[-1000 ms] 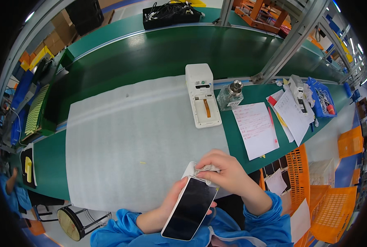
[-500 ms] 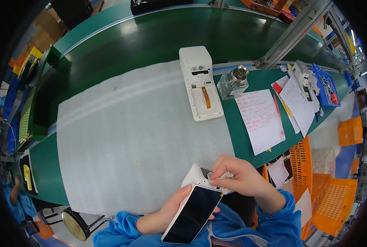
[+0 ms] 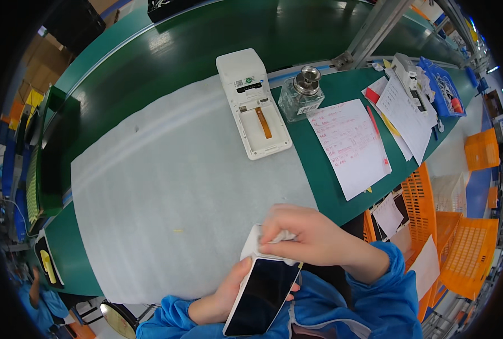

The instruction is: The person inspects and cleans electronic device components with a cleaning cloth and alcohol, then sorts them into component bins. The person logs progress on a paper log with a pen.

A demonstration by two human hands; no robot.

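Note:
My left hand (image 3: 223,294) grips a white handheld payment terminal (image 3: 261,296) by its left edge, with fingertips showing at the right side. Its dark screen faces up, and it tilts at the bench's near edge, close to my blue jacket. The fingers of my right hand (image 3: 311,234) are closed on a bunched white cloth (image 3: 285,236) and press it to the terminal's white top end. That hand hides most of the cloth and the spot beneath. Farther off, a second white terminal (image 3: 274,148) lies with its back recess exposed, an orange flat cable inside.
A grey-white mat (image 3: 150,198) covers much of the green bench. Right of the second terminal stands a glass bottle with a metal top (image 3: 300,93). Beyond it lie handwritten paper (image 3: 350,147), a red pen (image 3: 372,120) and a blue tray (image 3: 446,90). Orange crates (image 3: 469,257) stand at right.
My right hand has shifted left across the terminal's top end with the cloth, covering more of it. My left hand keeps its grip. The bench things sit farther left in the picture.

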